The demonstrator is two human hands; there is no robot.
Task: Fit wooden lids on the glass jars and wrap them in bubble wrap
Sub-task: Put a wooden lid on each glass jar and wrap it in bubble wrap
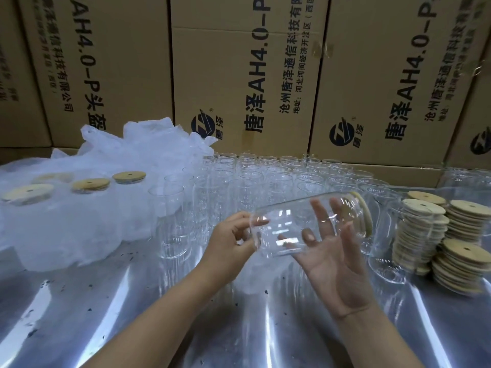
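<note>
Hovering over the table (106, 314), jar (287, 216) gripped by left hand (233, 235), right hand (337, 261) seemingly splayed.

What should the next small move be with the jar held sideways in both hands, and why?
Probably carry the jar left to the bubble wrap. Its wooden lid already looks seated, the left hand grips its base and the right hand supports it with open fingers.

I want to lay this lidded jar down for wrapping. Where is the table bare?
Bare: the near strip of the metal table, under your arms, between the bubble wrap at left and the wooden lid stacks at right. The lidded jar would likely fit there. Crowded: the open jars fill the middle back to the cardboard boxes.
</note>
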